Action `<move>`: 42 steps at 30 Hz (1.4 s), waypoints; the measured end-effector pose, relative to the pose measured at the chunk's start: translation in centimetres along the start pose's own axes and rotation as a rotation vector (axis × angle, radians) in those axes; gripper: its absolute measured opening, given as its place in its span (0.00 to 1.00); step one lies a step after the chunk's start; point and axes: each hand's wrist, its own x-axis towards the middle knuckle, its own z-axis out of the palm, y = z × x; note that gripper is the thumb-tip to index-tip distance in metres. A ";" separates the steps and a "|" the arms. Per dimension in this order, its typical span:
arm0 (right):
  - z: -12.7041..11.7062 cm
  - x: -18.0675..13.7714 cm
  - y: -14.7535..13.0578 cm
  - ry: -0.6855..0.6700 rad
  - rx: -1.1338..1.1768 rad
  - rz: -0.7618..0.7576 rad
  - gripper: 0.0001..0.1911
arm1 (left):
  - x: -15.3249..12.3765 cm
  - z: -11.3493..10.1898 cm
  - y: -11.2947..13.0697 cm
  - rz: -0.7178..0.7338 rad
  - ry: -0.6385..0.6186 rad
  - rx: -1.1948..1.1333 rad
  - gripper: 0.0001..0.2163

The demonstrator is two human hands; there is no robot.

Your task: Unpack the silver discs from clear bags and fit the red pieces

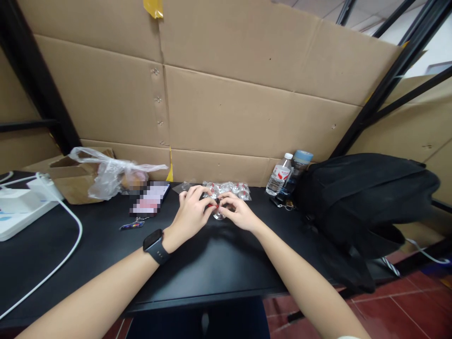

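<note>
My left hand (192,209), with a dark smartwatch (155,245) on its wrist, has its fingers curled and pinched around a small shiny round item with a red part (219,216). From the other side my right hand (240,213) grips the same item between thumb and fingers. Its exact kind is too small and too covered by fingers to tell. Just behind the hands lie clear plastic packs (243,190) with shiny round pieces and red spots. A flat clear plastic sheet or bag (181,187) is beside my left hand.
Left on the black table (208,263) are a phone (150,197), a keychain (132,226), a plastic bag (109,176), a cardboard box (76,181) and a white power strip (21,212). On the right stand a water bottle (278,175), a blue-lidded bottle (300,162) and a black backpack (360,197).
</note>
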 end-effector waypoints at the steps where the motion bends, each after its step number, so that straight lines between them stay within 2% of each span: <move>1: 0.0 0.0 -0.1 0.001 0.001 0.008 0.14 | 0.0 0.0 0.0 0.002 -0.001 -0.002 0.05; 10: 0.3 0.0 -0.2 0.018 -0.028 0.018 0.08 | 0.2 -0.4 -0.5 0.066 -0.102 -0.085 0.05; 11: 0.3 0.1 -0.2 0.028 -0.035 0.020 0.07 | 0.3 -0.5 -0.5 0.064 -0.121 -0.108 0.07; 14: 0.3 0.1 -0.3 0.047 -0.052 0.028 0.04 | 0.3 -0.7 -0.6 0.055 -0.188 -0.178 0.22; 15: 0.3 0.1 -0.4 0.044 -0.058 0.030 0.04 | 0.4 -0.7 -0.7 0.053 -0.208 -0.194 0.24; 19: 0.3 0.2 -0.5 0.028 -0.076 0.033 0.03 | 0.3 -0.1 -1.0 0.018 -0.246 -0.231 0.19; 29: 0.1 0.5 -0.4 0.040 -0.105 0.043 0.02 | 0.8 -0.2 -0.7 -0.072 -0.315 -0.294 0.18; 34: -0.8 0.4 -0.7 0.081 -0.086 0.043 0.03 | 1.1 -0.2 -1.6 -0.128 -0.285 -0.400 0.14; 37: -1.2 0.4 -0.5 0.064 -0.125 0.015 0.03 | 1.0 -0.1 -2.2 -0.100 -0.350 -0.484 0.15; 39: -1.3 0.3 -0.3 0.042 -0.148 -0.001 0.02 | 0.8 0.0 -2.3 -0.072 -0.405 -0.461 0.16; 42: -1.0 0.2 -0.2 0.017 -0.174 -0.010 0.03 | 0.4 0.4 -2.2 -0.075 -0.410 -0.354 0.15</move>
